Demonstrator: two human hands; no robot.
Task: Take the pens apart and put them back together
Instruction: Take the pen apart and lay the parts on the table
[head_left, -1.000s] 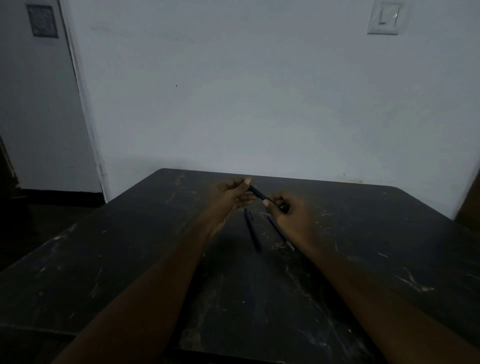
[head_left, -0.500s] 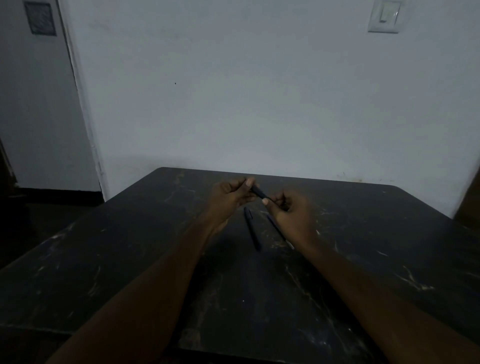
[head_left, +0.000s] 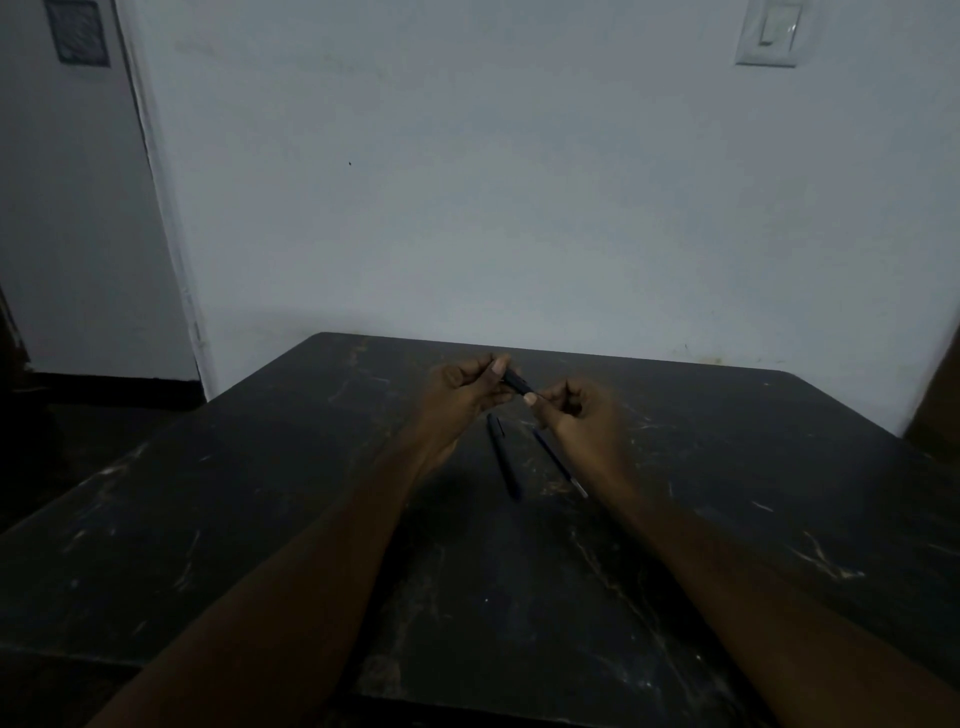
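A short dark pen piece (head_left: 517, 385) is held above the table between both hands. My left hand (head_left: 460, 395) pinches its far end with thumb and fingers. My right hand (head_left: 576, 415) pinches its near end. Below the hands, a dark pen (head_left: 503, 455) with a clip lies on the black table (head_left: 260, 519), pointing toward me. Beside it on the right lies a thin ink refill (head_left: 560, 463) with a pale tip. My right hand partly hides the far end of the refill.
The black table is scratched and stands against a pale wall (head_left: 519, 208). A light switch (head_left: 768, 32) sits high on the wall at right. A door (head_left: 62, 208) stands at the left, with dark floor below it.
My hands have drawn a little closer together on the pen piece, so less of it shows between them. The pen and the refill on the table have not moved.
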